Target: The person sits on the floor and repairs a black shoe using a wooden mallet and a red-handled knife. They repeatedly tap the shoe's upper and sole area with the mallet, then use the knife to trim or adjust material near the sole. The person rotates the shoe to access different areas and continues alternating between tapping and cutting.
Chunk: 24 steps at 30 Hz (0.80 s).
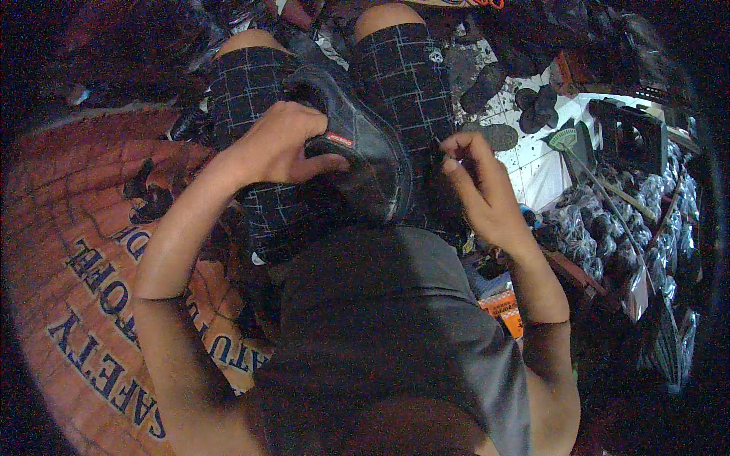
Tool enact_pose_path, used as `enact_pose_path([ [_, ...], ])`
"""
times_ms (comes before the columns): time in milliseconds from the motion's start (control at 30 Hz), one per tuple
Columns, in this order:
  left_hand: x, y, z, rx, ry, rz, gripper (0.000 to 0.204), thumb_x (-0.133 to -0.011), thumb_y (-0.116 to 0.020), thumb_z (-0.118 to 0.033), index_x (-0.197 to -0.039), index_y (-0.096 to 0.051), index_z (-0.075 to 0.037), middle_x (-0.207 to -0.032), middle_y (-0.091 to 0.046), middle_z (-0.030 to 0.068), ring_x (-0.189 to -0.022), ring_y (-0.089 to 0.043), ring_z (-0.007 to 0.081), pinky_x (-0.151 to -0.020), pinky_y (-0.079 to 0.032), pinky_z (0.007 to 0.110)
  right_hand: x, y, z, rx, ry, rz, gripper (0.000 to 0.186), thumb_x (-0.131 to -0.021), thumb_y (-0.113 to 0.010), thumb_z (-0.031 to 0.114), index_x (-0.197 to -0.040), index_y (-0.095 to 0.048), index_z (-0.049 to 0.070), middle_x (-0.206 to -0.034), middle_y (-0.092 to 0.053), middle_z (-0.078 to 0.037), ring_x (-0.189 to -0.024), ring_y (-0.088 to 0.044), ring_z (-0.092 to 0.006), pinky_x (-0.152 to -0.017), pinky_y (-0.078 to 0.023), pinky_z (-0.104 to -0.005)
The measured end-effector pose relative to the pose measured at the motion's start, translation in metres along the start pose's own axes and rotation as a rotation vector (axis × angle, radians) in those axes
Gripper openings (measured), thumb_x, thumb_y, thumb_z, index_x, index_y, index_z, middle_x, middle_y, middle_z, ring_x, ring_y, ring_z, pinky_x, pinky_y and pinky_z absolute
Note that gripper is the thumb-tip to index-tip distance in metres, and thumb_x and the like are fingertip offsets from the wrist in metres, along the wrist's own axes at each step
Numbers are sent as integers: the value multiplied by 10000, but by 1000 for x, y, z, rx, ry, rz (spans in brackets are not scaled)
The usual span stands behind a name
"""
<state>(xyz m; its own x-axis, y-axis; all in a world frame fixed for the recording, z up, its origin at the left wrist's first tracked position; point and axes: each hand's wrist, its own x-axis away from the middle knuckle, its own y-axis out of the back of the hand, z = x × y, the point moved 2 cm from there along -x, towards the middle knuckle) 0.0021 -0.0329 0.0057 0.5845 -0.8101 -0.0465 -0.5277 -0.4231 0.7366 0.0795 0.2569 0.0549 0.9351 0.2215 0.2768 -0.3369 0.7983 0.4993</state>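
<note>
A black leather-look shoe (372, 171) with a small red tag rests across my lap, between my knees. My left hand (285, 144) is closed on its upper edge, with the thumb below the tag and the fingers over the top. Part of the shoe is hidden by that hand. To the right of the shoe, apart from it, my right hand (483, 186) is held up with thumb and forefinger brought together. Something small and dark seems to be at those fingertips, too faint to name. Dark checked shorts (399, 76) cover my thighs beneath the shoe.
A brick-orange printed sheet (84, 205) spreads at my left. On white floor tiles (536, 178) to the right lie dark sole-like pieces (536, 106). Beyond are a green fan-shaped tool head (563, 140) and many plastic-wrapped bundles (593, 228). An orange box (503, 308) is by my right elbow.
</note>
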Motion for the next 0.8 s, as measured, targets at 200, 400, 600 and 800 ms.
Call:
enact_pose_path([
  [200, 0, -2, -2, 59, 46, 10, 365, -793, -818, -380, -879, -693, -49, -808, -676, 192, -806, -661, 422, -679, -520, 475, -10, 7, 35, 372, 275, 94, 251, -918, -632, 153, -1154, -583, 83, -1032, -634, -124, -880, -648, -325, -712, -507, -383],
  [400, 3, -3, 0, 36, 40, -7, 344, -806, -812, -366, -915, -705, -57, -820, -685, 205, -816, -671, 417, -681, -526, 461, -25, 16, 46, 972, 621, 209, 286, -761, -710, 203, -1031, -630, 156, -1012, -604, -64, -932, -647, -280, -739, -555, -409],
  [600, 4, -14, 5, 126, 73, -41, 291, -818, -809, -297, -962, -711, -64, -813, -689, 186, -742, -674, 396, -636, -524, 427, -20, 25, 39, 939, 604, 287, 274, -734, -739, 185, -991, -652, 148, -1010, -621, -61, -948, -654, -299, -774, -557, -424],
  [800, 7, -14, 3, 184, 56, -40, 295, -821, -804, -263, -1046, -724, -91, -852, -707, 167, -694, -671, 359, -627, -521, 407, -13, 19, 30, 855, 504, 326, 274, -767, -745, 178, -1018, -643, 137, -1029, -627, -97, -920, -665, -330, -754, -558, -445],
])
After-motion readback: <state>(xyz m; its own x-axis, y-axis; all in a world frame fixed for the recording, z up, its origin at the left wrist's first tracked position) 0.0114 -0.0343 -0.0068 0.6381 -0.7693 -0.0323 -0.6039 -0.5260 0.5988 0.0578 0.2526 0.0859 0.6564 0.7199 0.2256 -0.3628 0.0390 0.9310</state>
